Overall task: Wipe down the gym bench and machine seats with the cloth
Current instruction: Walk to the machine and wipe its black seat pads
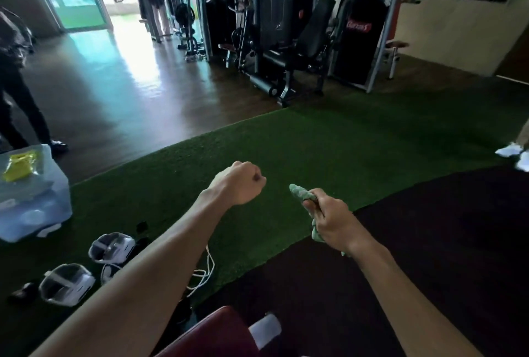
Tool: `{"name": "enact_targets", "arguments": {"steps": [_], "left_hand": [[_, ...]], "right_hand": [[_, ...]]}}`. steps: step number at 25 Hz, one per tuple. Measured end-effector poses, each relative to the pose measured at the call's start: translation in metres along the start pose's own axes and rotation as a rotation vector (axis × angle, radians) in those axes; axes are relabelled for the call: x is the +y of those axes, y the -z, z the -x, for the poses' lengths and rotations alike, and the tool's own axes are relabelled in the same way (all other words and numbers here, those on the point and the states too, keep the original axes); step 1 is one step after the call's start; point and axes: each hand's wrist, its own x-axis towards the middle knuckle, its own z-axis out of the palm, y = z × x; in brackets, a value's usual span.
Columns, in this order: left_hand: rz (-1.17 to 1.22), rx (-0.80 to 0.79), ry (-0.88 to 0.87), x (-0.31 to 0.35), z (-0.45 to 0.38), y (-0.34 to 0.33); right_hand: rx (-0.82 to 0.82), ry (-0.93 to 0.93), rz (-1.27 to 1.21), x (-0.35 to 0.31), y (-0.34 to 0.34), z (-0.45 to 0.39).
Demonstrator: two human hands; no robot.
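My right hand (332,220) is closed around a crumpled pale green cloth (300,193), whose ends stick out above and below the fist. My left hand (240,182) hangs in front of me as an empty fist, over the green turf. A dark red padded bench (211,333) shows at the bottom edge, below both arms. Black machine seats (315,30) with steel frames stand in a row at the far side of the room.
Green turf (315,142) covers the middle floor, with a black mat (443,242) at right. A clear plastic bin (31,199), white headsets (111,246) and a white cable (204,273) lie at left. A person's legs (20,104) stand far left; white shoes (515,153) show at right.
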Motion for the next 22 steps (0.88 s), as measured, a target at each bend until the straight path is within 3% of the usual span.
{"name": "enact_targets", "arguments": {"steps": [15, 22], "left_hand": [[0.003, -0.008, 0.008, 0.119, -0.471, 0.006], [0.031, -0.02, -0.009, 0.15, -0.744, 0.019]], "right_hand": [[-0.041, -0.015, -0.025, 0.135, 0.201, -0.439], [-0.006, 0.019, -0.019, 0.198, 0.277, -0.692]]}}
